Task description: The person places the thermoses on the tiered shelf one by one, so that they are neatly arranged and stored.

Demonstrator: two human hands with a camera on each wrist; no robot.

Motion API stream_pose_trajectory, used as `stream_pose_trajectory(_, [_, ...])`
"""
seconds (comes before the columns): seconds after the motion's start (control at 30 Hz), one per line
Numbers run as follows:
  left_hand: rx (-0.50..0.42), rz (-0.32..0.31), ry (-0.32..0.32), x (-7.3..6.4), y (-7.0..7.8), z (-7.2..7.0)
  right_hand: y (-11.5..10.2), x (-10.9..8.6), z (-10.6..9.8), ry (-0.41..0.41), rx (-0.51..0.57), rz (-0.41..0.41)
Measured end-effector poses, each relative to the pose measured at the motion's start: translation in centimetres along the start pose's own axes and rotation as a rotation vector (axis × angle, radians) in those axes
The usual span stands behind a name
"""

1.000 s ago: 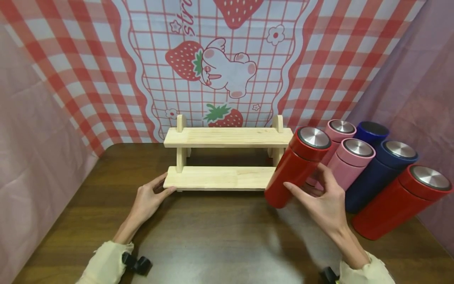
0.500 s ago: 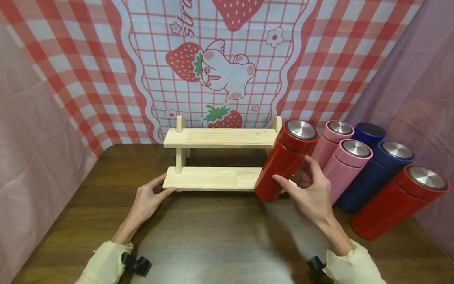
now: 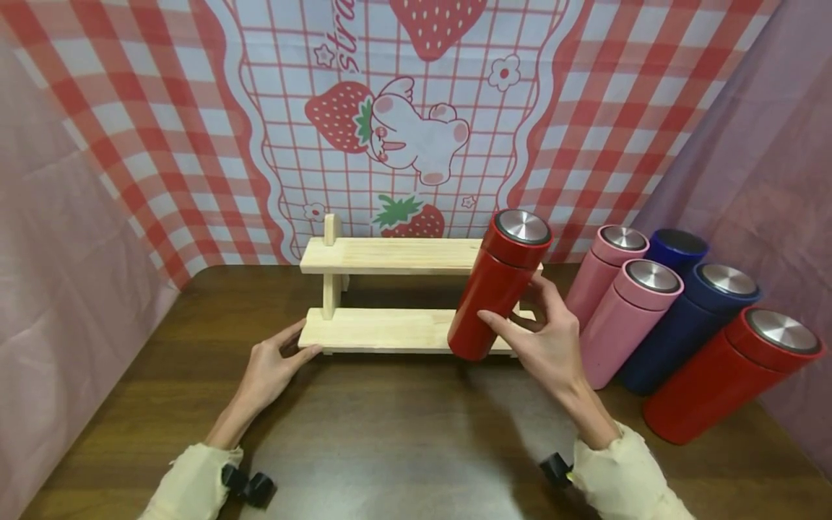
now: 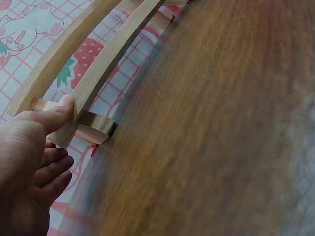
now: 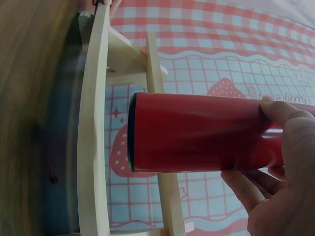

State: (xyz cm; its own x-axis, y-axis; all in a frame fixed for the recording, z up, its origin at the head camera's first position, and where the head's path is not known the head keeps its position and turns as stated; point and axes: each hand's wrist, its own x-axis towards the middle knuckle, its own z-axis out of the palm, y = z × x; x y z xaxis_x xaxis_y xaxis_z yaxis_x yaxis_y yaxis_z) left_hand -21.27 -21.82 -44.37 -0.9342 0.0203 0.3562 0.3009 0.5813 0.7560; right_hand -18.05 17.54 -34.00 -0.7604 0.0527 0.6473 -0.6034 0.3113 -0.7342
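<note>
A red thermos bottle [image 3: 489, 296] with a silver-topped lid is held off the table in my right hand [image 3: 549, 336], thumb on its near side and fingers round its far side. It leans slightly, lid to the right, in front of the right part of a two-tier wooden shelf [image 3: 383, 328]. In the right wrist view the bottle's dark base [image 5: 131, 132] points at the shelf's boards, apart from the lower one. My left hand [image 3: 276, 368] pinches the left end of the lower board; the left wrist view shows the thumb [image 4: 65, 104] on top and the other fingers below.
To the right stand two pink bottles [image 3: 627, 318], a navy bottle [image 3: 689, 325], a bright blue bottle [image 3: 677, 249] and another red bottle [image 3: 728, 375]. Behind the shelf hangs a strawberry-print cloth [image 3: 416, 130]. The wooden table [image 3: 390, 440] extends in front.
My right hand has carried the red thermos bottle leftward and slightly up, from the shelf's right end to in front of its boards. The left hand has stayed on the lower board.
</note>
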Motion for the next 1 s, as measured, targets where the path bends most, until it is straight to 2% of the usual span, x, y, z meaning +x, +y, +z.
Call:
stream_pose_trajectory(0.2, [-0.002,0.001,-0.006,-0.1,0.0,0.1,0.2,0.6,0.5,0.002,-0.057,-0.037])
stream_pose_trajectory(0.53, [0.006,-0.007,-0.006,0.0,0.1,-0.2,0.1,1.4,1.2,-0.012,-0.009,-0.059])
stream_pose_trajectory(1.0, [0.002,-0.008,-0.005,0.0,0.0,-0.1,-0.2,2.8,2.8,-0.032,-0.004,-0.080])
